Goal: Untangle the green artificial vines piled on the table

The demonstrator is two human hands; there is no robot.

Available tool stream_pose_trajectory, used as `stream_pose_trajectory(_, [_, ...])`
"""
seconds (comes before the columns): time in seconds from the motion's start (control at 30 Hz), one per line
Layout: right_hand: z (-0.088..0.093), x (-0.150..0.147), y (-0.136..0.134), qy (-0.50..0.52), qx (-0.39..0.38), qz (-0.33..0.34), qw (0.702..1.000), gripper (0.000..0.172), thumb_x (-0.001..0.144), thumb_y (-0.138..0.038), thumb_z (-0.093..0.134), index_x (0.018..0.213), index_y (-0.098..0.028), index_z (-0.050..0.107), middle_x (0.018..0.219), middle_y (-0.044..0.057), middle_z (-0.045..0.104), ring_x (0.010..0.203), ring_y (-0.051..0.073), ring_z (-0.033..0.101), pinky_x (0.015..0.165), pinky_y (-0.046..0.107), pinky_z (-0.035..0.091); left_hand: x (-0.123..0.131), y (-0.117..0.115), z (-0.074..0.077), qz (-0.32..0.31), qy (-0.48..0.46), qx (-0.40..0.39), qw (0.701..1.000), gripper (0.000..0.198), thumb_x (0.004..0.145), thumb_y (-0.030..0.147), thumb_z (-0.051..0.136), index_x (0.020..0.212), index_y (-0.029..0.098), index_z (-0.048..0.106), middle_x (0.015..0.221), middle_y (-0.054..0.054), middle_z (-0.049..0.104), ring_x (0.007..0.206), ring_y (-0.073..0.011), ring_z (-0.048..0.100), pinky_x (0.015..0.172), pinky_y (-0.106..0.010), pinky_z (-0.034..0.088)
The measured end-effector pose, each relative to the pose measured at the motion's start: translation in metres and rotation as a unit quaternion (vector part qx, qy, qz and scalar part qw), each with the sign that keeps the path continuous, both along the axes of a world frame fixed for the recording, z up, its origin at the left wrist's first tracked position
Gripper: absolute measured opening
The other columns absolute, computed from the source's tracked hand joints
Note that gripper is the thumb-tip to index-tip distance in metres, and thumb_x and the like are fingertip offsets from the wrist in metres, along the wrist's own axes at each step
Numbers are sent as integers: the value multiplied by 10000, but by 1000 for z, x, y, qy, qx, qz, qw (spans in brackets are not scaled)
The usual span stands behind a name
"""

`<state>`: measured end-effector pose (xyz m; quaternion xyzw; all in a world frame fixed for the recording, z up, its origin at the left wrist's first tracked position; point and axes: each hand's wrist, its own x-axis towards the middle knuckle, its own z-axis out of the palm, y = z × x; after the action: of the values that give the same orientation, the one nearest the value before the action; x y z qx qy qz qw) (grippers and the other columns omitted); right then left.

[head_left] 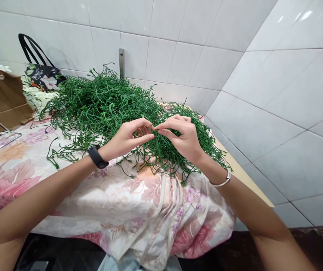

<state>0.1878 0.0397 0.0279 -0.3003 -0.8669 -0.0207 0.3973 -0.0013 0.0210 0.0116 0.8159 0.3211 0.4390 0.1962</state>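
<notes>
Stems make up the whole heap here: a pile of green stems [99, 101] lies under both hands and spreads away beyond the left hand [129, 137]. It rests on a flowered cloth [116, 199] that hangs down on the near side of the wrists. The left hand has its thumb and forefinger pressed together and pointing across at the right hand [182, 137]. The right hand meets it fingertip to fingertip, its other fingers curled in. Between the two pinches sits one thin stem [153, 129], just above the top of the pile; how it runs on into the tangle I cannot tell.

The work in hand looks like handling a single strand at the top of the heap. Since the stems hook into each other, getting one clear would, I judge, call for a firm pinch and a slow, even pull.

Far beyond the left hand stand a dark bag [41, 75] and a cardboard box [0, 101]. A tiled wall [277, 94] rises to the outside of the right hand.
</notes>
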Motion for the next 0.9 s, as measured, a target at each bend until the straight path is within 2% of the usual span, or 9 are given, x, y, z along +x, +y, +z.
stream_pose_trajectory(0.17, [-2,-3,-4,-16,-14,22,1000,105,826,-222,474,823,-201,576,755,-22,628,728,112,531,818,305,290,2,-1,-2,33,2,46,998,123,749,160,527,865,140,561,815,-20,579,723,-92,534,666,-216,439])
stream_pose_trajectory(0.3, [-4,-5,-5,-8,-27,27,999,99,827,-206,459,825,-195,558,766,-21,623,745,115,522,823,296,301,4,-2,-5,70,-10,73,995,120,728,131,533,837,149,581,791,-8,582,699,-89,528,647,-216,427])
stream_pose_trajectory(0.47, [-2,-3,-2,30,-37,39,998,105,797,-259,515,762,-208,599,801,-3,594,823,138,502,797,307,340,6,-3,-7,48,-42,48,997,143,744,222,575,864,143,572,806,-11,585,708,-78,537,609,-180,427])
stream_pose_trajectory(0.73, [-3,-5,-2,76,-158,79,981,59,776,-206,532,773,-166,574,755,-1,585,748,112,539,754,289,417,6,-2,-6,42,-35,59,997,149,762,265,575,854,148,580,806,-14,588,717,-81,528,621,-186,417])
stream_pose_trajectory(0.9, [-5,-8,-6,62,-165,80,981,52,789,-185,508,796,-166,557,788,2,588,788,112,554,771,286,426,7,-5,-7,36,-38,38,998,166,773,298,559,828,142,572,781,-11,577,700,-79,512,616,-185,413])
